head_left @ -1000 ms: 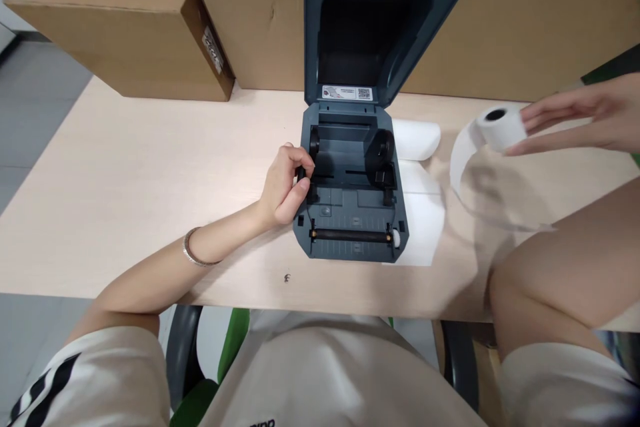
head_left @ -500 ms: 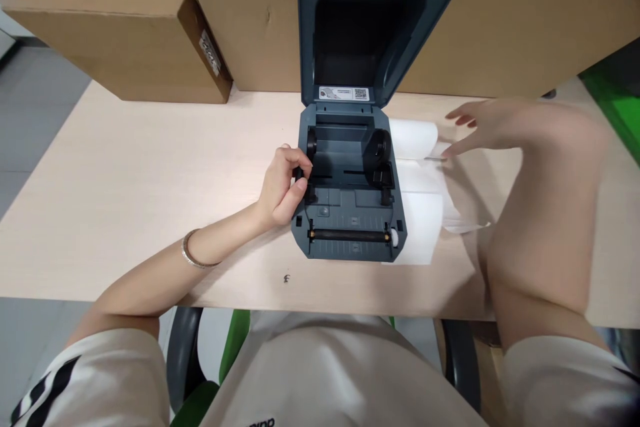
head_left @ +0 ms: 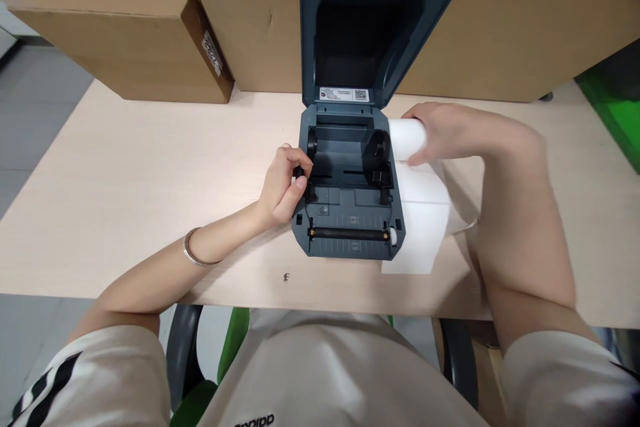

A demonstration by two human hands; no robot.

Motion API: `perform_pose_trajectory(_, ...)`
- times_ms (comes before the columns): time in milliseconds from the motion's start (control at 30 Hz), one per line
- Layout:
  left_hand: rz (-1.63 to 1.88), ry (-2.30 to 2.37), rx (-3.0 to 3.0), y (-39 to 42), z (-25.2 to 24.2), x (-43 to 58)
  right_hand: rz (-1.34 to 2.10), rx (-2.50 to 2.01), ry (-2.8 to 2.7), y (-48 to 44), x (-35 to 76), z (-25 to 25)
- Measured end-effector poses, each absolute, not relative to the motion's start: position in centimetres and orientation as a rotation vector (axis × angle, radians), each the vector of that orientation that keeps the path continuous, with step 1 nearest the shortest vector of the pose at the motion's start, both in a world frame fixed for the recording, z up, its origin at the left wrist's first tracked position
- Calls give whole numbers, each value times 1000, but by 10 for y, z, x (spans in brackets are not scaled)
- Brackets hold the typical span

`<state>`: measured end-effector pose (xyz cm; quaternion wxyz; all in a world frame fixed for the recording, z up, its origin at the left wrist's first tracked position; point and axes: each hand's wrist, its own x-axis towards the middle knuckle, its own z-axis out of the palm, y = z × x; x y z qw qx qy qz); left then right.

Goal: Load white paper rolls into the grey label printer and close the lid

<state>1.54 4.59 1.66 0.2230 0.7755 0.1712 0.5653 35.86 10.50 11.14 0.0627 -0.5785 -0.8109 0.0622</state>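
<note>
A dark blue-grey label printer [head_left: 350, 213] stands on the table with its lid [head_left: 360, 20] raised. Inside, a black roller [head_left: 349, 234] lies across the front, and the roll bay behind it holds no roll. My left hand [head_left: 286, 185] grips the printer's left side wall, fingers curled over the edge. To the right of the printer, my right hand [head_left: 434, 132] is closed around the end of a white paper roll [head_left: 406, 138]. A loose white paper strip [head_left: 417, 230] trails from the roll toward the table's front. The printer's body hides the roll's left end.
Cardboard boxes line the back: a flat one [head_left: 115, 43] at left and a large one [head_left: 500, 27] behind the printer. A tiny dark scrap [head_left: 286, 277] lies near the front of the table [head_left: 125, 200]. Chair armrests [head_left: 185, 347] stand below the table edge.
My right hand has moved left from beside the paper roll and closed on its end. The paper strip has shifted slightly. My left hand stays on the printer.
</note>
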Motion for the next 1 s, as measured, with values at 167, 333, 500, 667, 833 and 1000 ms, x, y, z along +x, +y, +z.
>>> perform_pose_trajectory(167, 1593, 438, 2149, 45, 17, 18, 266, -1942, -2525, 76, 378, 173)
perform_pose_trajectory(333, 1595, 420, 2155, 46, 17, 18, 154, -1589, -2447, 39, 358, 195)
perform_pose_trajectory(500, 1556, 431, 2152, 48, 15, 16, 118, -1152, -2365, 31, 290, 175)
perform_pose_trajectory(667, 1573, 462, 2159, 48, 12, 14, 64, -1305, -2428, 46, 259, 144)
perform_pose_trajectory(833, 1572, 463, 2170, 47, 13, 15, -41, -1418, -2434, 58, 265, 129)
perform_pose_trajectory(1000, 1558, 474, 2175, 46, 14, 16, -59, -1336, -2495, 66, 264, 114)
